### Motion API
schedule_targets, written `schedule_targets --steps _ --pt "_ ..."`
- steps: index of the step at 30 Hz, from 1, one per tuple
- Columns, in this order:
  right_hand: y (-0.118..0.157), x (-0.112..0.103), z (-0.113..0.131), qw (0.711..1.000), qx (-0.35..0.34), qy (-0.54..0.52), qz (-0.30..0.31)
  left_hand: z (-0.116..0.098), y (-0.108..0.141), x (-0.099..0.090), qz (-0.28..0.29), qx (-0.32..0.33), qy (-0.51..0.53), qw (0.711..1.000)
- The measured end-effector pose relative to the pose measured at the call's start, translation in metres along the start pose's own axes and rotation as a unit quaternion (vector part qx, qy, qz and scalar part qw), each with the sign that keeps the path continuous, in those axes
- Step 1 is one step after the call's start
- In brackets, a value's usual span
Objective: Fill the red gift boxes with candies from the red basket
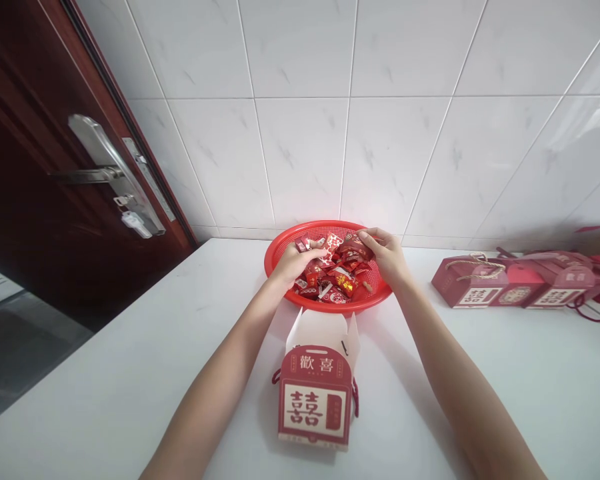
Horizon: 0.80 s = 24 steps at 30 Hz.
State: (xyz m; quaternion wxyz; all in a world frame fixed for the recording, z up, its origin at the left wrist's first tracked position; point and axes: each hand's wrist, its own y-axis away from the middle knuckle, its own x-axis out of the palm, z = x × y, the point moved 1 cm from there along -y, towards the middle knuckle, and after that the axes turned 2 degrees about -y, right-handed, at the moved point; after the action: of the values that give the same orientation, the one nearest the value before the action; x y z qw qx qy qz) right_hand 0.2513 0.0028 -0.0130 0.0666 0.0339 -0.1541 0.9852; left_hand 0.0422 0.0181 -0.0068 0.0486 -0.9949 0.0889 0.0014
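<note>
A red plastic basket (275, 257) with a perforated wall holds several wrapped candies (344, 281) in red, gold and white. My left hand (296, 261) is inside its left part, fingers closed around a small red-wrapped candy (303, 245); the thumb lies by a red-and-white patterned packet (332, 247). At the right rim, my right hand (386, 256) pinches a dark red candy packet (354, 245) between thumb and fingers. In front of the basket stands a red and white gift box (314, 400) with its top flaps up and dark red cord at its sides.
Several closed red gift boxes (517, 280) with cord handles stand in a row on the white table (195, 300) at the right. A tiled wall (300, 153) rises behind the basket. On the left is a dark red door (35, 220) with a metal handle and hanging keys.
</note>
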Motion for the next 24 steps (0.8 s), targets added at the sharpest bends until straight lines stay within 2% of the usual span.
schedule_targets --steps 6,12,16,20,24 --pt "0.002 0.003 0.003 1.0 -0.01 -0.002 0.025 -0.002 0.002 0.0 0.012 0.009 -0.01 1.0" --pt "0.008 0.009 0.01 0.99 -0.046 -0.017 0.129 0.0 0.001 0.0 0.045 -0.006 0.008 0.999" --pt "0.01 0.01 0.013 0.984 -0.043 0.007 0.174 -0.003 0.002 0.0 0.039 -0.027 0.016 0.999" --pt "0.011 0.01 0.013 0.982 -0.038 0.04 0.179 -0.007 0.003 0.001 0.024 -0.042 0.021 0.999" --pt "0.01 0.009 0.009 0.983 -0.068 0.048 0.166 -0.01 0.005 0.003 0.024 -0.069 0.04 0.997"
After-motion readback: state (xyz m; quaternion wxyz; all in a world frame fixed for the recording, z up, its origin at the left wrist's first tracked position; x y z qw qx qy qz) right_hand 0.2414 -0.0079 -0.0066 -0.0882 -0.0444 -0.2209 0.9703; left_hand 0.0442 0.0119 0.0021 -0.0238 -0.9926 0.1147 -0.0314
